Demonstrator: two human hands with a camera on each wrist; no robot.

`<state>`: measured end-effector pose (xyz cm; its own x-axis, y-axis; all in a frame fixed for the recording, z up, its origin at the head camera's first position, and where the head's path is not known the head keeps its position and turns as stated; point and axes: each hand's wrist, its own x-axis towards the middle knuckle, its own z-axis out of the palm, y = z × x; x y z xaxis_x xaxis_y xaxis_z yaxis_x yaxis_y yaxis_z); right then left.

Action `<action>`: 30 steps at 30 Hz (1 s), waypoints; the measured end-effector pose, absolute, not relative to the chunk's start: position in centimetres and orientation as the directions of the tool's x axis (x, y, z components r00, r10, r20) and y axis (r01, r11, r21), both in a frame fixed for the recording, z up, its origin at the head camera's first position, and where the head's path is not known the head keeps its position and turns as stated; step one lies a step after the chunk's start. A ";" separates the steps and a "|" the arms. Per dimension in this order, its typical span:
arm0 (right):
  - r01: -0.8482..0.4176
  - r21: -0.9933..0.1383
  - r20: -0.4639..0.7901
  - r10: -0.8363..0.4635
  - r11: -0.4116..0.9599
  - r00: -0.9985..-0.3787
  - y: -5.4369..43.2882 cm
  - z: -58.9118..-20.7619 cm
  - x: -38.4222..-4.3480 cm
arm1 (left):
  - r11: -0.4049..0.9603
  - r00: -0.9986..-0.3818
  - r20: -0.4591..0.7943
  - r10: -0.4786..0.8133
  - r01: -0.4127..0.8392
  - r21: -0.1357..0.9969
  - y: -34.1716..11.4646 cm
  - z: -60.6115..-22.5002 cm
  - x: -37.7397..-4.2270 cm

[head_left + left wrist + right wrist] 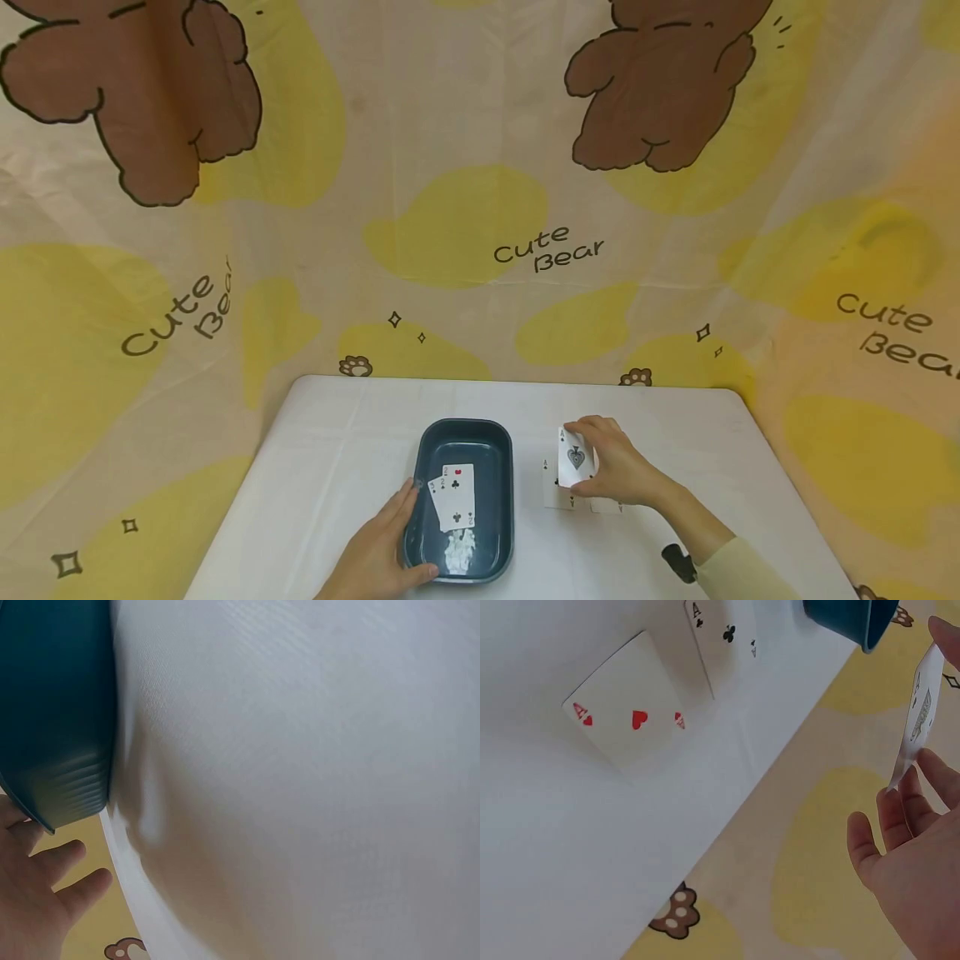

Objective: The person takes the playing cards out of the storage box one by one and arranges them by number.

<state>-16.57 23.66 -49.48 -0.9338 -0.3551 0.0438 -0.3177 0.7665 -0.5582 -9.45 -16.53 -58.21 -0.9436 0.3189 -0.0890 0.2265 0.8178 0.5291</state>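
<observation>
While the right hand (618,467) pinches the spade ace (575,457) above the table (300,467), the left hand (381,535) spreads its fingers against the tray (512,500).
Likely light, springy and slick, the spade ace suits a hold by opposite ends — as here (squeezing could bow it). The right wrist view bares the heart ace (630,705), mostly hidden in the head view, which alone shows the tray's cards (457,497).
</observation>
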 end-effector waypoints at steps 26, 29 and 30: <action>-0.236 -0.480 -0.004 -0.272 0.845 -0.962 32.7 -52.6 -15.5 | 0.817 -0.937 -0.091 0.337 0.243 0.523 -16.5 -57.9 -9.4; -0.227 -0.465 -0.029 -0.271 0.856 -0.962 33.5 -53.3 -15.3 | 0.818 -0.935 -0.096 0.340 0.244 0.520 -16.5 -57.9 -9.4; -0.220 -0.457 -0.038 -0.266 0.862 -0.963 33.7 -53.5 -15.3 | 0.819 -0.936 -0.097 0.340 0.243 0.520 -16.5 -57.9 -9.4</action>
<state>-15.30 33.73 -53.48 -0.9632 -0.2660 -0.0384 -0.2197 0.8617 -0.4574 -9.45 -16.52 -57.87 -0.9355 0.3396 -0.0971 0.2431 0.8185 0.5205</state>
